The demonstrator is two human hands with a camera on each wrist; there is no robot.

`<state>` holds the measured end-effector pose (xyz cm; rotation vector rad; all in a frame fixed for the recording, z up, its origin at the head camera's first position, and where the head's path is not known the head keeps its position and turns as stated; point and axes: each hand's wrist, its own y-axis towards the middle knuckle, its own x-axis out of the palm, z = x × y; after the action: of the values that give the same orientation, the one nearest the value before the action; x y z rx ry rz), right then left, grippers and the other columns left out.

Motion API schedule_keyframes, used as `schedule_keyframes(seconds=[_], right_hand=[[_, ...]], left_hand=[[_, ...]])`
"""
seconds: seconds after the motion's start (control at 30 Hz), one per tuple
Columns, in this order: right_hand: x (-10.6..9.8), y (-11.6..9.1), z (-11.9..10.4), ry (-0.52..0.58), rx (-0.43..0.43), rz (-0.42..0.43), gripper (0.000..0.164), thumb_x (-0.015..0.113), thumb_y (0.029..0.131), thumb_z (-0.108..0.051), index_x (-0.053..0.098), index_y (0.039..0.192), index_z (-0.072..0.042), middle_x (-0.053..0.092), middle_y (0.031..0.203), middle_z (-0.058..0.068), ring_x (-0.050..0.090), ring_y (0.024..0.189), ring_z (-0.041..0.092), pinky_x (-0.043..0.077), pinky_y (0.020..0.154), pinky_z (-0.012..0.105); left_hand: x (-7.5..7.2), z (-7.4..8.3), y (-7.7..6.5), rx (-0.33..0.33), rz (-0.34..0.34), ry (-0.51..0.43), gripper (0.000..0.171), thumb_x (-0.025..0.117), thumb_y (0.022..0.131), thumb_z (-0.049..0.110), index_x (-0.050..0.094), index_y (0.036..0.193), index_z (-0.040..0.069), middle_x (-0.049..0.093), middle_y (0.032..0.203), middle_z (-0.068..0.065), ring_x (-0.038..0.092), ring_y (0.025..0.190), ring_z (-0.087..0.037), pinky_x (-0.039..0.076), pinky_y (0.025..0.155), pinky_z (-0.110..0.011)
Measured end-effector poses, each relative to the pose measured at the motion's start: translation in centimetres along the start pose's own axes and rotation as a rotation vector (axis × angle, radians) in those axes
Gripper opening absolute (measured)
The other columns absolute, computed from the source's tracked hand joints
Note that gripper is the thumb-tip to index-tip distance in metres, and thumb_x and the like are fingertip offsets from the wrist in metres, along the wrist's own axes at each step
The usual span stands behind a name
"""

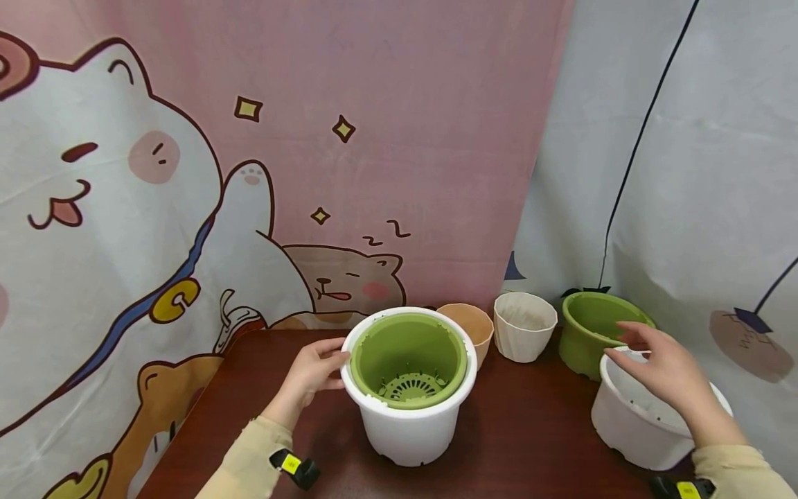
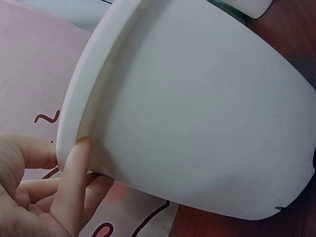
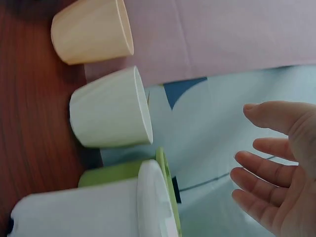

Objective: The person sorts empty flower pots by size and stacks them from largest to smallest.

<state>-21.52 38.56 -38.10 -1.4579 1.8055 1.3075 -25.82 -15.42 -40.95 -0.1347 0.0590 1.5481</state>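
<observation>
In the head view a white flowerpot (image 1: 408,433) stands mid-table with a green flowerpot (image 1: 399,339) nested inside it, slots showing in the green bottom. My left hand (image 1: 316,371) pinches the left side of the white rim; the left wrist view shows the fingers (image 2: 74,182) at the lip of the white pot (image 2: 207,108). Over at the right, my right hand (image 1: 663,371) hovers above a second white pot (image 1: 636,430), holding nothing. Its fingers (image 3: 261,170) are spread and relaxed in the right wrist view, apart from every pot.
Along the back of the brown table (image 1: 517,430) stand an orange pot (image 1: 470,322), a cream faceted pot (image 1: 524,336) and another green pot (image 1: 576,346). A pink cartoon curtain (image 1: 424,138) hangs behind, with a pale cloth (image 1: 704,173) at the right.
</observation>
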Motion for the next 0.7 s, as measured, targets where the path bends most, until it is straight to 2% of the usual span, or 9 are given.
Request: schedule_keyframes(seconds=[0.23, 0.47, 0.7], right_hand=[[-0.9, -0.8, 1.9, -0.025, 0.017, 0.016, 0.055, 0.071, 0.091, -0.027, 0.052, 0.126, 0.011, 0.060, 0.109, 0.035, 0.059, 0.095, 0.053, 0.051, 0.070, 0.057], [-1.6, -1.5, 4.4, -0.064, 0.071, 0.026, 0.057, 0.069, 0.092, -0.029, 0.051, 0.122, 0.016, 0.059, 0.106, 0.039, 0.058, 0.093, 0.055, 0.049, 0.070, 0.060], [-1.9, -2.2, 6.4, -0.114, 0.100, 0.021, 0.059, 0.068, 0.092, -0.032, 0.050, 0.120, 0.018, 0.058, 0.105, 0.041, 0.059, 0.091, 0.054, 0.049, 0.070, 0.058]], left_hand=[[0.0, -0.2, 0.0, 0.005, -0.004, -0.006, 0.037, 0.064, 0.094, 0.003, 0.060, 0.129, -0.006, 0.069, 0.104, -0.018, 0.069, 0.077, -0.022, 0.062, 0.059, -0.037], [0.1, -0.2, 0.0, -0.003, 0.000, 0.001, 0.037, 0.064, 0.094, 0.003, 0.060, 0.130, -0.006, 0.069, 0.105, -0.018, 0.068, 0.078, -0.022, 0.061, 0.058, -0.036], [0.1, -0.3, -0.2, -0.006, 0.005, 0.010, 0.038, 0.065, 0.094, 0.004, 0.059, 0.131, -0.006, 0.068, 0.107, -0.019, 0.068, 0.077, -0.022, 0.061, 0.058, -0.037]])
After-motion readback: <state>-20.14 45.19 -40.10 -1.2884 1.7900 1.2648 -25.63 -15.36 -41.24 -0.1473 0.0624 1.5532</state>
